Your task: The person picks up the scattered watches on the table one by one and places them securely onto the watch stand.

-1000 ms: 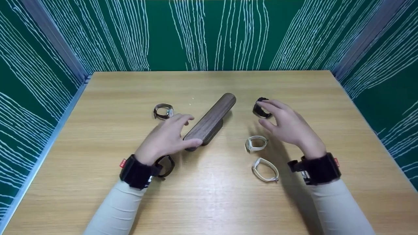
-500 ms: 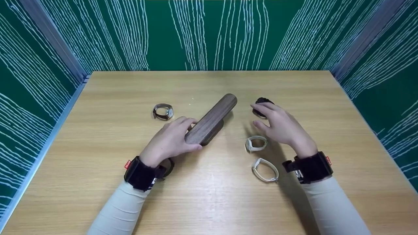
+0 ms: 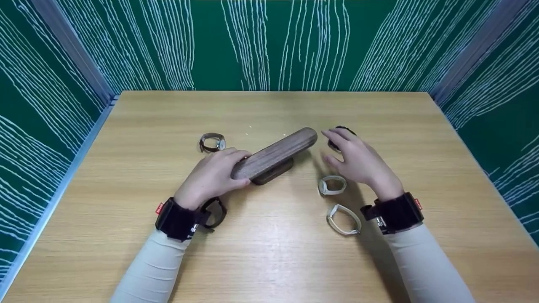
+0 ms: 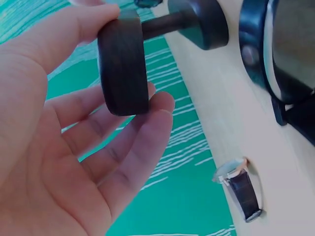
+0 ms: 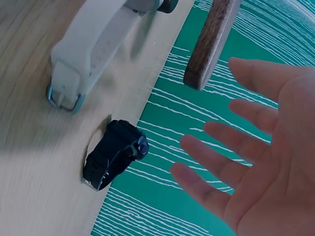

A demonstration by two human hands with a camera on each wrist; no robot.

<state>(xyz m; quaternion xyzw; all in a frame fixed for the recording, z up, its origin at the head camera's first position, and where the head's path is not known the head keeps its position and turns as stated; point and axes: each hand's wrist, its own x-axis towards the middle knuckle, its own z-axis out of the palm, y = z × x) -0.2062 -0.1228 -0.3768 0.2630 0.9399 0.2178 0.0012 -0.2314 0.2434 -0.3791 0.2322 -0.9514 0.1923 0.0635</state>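
My left hand (image 3: 214, 174) grips the left end of the top bar of a dark wooden T-bar watch stand (image 3: 276, 153). The thumb lies on the near side and the fingers on the far side. In the left wrist view, a short post joins the bar's end (image 4: 123, 66) to the base (image 4: 204, 24). Close to the bar's far end, my right hand (image 3: 358, 162) hovers with fingers spread, holding nothing. Below and behind its fingers lies a black watch (image 5: 115, 155), partly covered in the head view.
A brown-strapped watch (image 3: 212, 142) lies beyond my left hand, and a dark watch (image 3: 217, 212) lies partly under my left wrist. Two pale-strapped watches (image 3: 332, 185) lie left of my right wrist. Green walls with white lines (image 3: 269, 46) border the wooden table (image 3: 269, 252).
My left hand has taken hold of the stand's bar. The stand has turned, its far end swinging right and nearer. My right hand has drifted left towards that end.
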